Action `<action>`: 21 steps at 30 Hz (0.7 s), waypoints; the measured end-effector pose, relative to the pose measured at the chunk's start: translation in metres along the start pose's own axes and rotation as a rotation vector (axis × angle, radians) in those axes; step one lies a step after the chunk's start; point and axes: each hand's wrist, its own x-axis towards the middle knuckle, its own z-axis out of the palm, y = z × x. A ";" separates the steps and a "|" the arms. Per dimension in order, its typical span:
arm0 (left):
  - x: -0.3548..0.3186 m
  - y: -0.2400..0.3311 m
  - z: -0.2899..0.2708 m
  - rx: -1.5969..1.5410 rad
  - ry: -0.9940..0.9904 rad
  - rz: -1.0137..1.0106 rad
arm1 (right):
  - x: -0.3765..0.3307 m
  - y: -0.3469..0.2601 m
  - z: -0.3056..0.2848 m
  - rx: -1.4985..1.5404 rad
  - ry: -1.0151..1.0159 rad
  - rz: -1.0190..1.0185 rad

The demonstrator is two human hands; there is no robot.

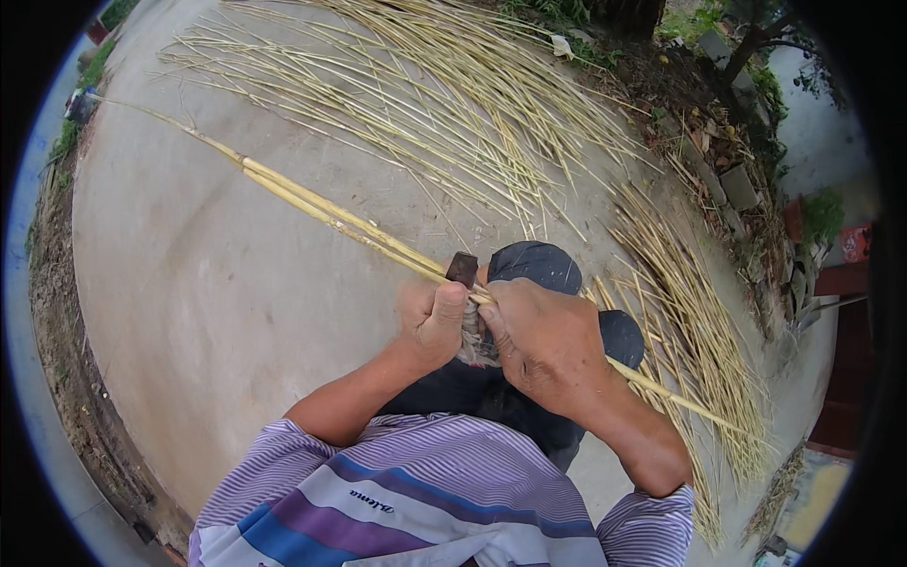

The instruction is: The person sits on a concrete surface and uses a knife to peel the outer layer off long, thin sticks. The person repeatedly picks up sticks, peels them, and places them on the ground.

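A long pale-yellow stalk [340, 219] runs slantwise across my lap, its thin end at the far left. To the left of my hands it lies in two strips side by side. My left hand [433, 319] is closed around a cloth-wrapped handle below a dark, short blade [462, 268], which stands against the stalk. Close beside it, my right hand [546, 340] grips the stalk with the thumb along it. The stalk's other end passes under my right forearm and out to the right. Fingers partly hide where blade and stalk meet.
Many long stalks [472, 80] lie spread on the concrete ground [189, 274] ahead. Another pile of stalks [694, 321] lies at my right. My knees [537, 265] are just beyond my hands. Bricks [739, 187] and dry leaves edge the ground at the far right.
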 end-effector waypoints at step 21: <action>0.028 -0.013 -0.073 0.107 0.072 -0.210 | -0.002 0.020 -0.011 -0.077 -0.043 0.080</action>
